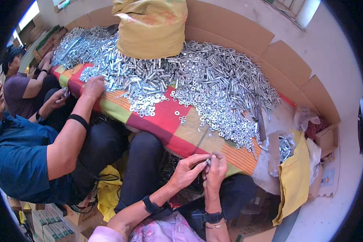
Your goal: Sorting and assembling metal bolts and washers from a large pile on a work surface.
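Silver metal piece (pixel 208 161) pinched between two hands

Your left hand (pixel 188 170) and right hand (pixel 215 171) meet by the near edge of a checked cloth (pixel 149 128), fingertips pressed together around the piece, too small to identify. From there, metal fasteners (pixel 234 74) heap at 12 o'clock, a yellow sack (pixel 151 34) stands at 11, and a co-worker (pixel 22 157) sits at 9.

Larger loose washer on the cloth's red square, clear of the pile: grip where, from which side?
Probably pinch the washer across its outer rim, from above on the near side: it looks flat, with bare cloth in front.
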Tool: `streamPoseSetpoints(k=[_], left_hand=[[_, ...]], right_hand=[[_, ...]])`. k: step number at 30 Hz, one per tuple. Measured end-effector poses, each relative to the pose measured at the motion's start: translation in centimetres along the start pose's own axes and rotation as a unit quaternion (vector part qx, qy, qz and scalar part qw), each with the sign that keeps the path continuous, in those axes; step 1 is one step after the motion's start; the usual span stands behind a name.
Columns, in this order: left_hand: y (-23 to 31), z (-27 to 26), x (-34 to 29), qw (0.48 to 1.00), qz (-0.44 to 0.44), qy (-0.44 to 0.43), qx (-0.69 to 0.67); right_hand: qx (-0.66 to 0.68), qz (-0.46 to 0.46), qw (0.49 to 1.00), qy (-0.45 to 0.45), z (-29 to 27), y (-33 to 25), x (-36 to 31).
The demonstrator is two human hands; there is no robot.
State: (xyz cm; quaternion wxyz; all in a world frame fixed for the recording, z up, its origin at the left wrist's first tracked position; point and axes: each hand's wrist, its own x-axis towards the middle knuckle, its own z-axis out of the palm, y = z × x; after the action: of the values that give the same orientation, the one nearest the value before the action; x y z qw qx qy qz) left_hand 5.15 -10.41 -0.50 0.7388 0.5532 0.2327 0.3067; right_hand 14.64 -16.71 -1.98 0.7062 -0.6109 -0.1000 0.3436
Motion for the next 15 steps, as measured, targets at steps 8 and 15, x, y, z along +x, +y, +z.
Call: streamPoseSetpoints(k=[8,15], left_hand=[[-0.3,0.1,-0.4,0.999,-0.03,-0.008,-0.029],[-0.9,0.5,-0.9,0.999,-0.003,0.007,0.038]], right_hand=[[-0.09,-0.106,0.99,0.034,0.3,0.3,-0.2],[-0.043,-0.054,0.997,0.019,-0.2,1.7,0.1]])
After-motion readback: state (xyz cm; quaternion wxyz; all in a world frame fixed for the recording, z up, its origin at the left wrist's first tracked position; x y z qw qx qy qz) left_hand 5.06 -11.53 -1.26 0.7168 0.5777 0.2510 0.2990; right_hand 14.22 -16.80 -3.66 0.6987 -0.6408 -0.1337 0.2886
